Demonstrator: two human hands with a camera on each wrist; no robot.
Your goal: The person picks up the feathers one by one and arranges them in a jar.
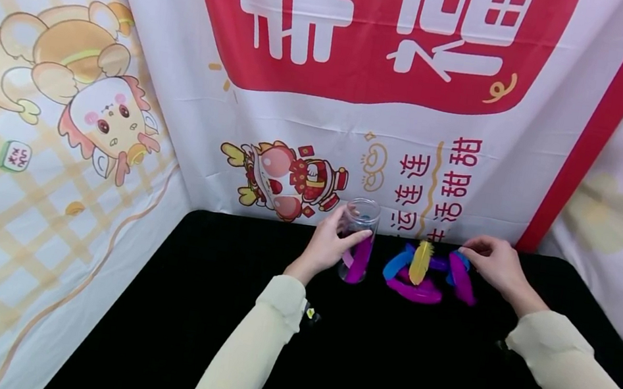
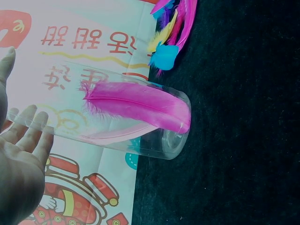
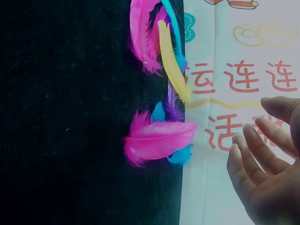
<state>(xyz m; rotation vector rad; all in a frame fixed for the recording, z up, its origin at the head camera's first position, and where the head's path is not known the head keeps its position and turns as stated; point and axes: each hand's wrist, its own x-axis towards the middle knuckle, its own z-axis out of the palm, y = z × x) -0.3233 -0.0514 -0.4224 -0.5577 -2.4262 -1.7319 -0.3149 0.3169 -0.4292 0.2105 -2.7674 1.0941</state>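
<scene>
A tall clear cylinder jar (image 1: 362, 208) stands upright on the black table, and my left hand (image 1: 327, 242) grips it from the left with the thumb across its front. Inside lie a magenta feather (image 2: 140, 105) and a pale pink feather (image 2: 124, 134). My right hand (image 1: 492, 263) is over the far right of the feather pile, its fingertips close to a standing magenta feather (image 3: 161, 139) and blue feather (image 3: 180, 154). In the right wrist view its thumb and fingers are apart with nothing between them.
Beside the jar, a loose pile holds a yellow feather (image 1: 421, 263), a magenta feather (image 1: 417, 292), a blue feather (image 1: 397, 263) and a purple feather (image 3: 172, 101). Behind the black table (image 1: 383, 364) hangs a printed white and red cloth (image 1: 298, 119).
</scene>
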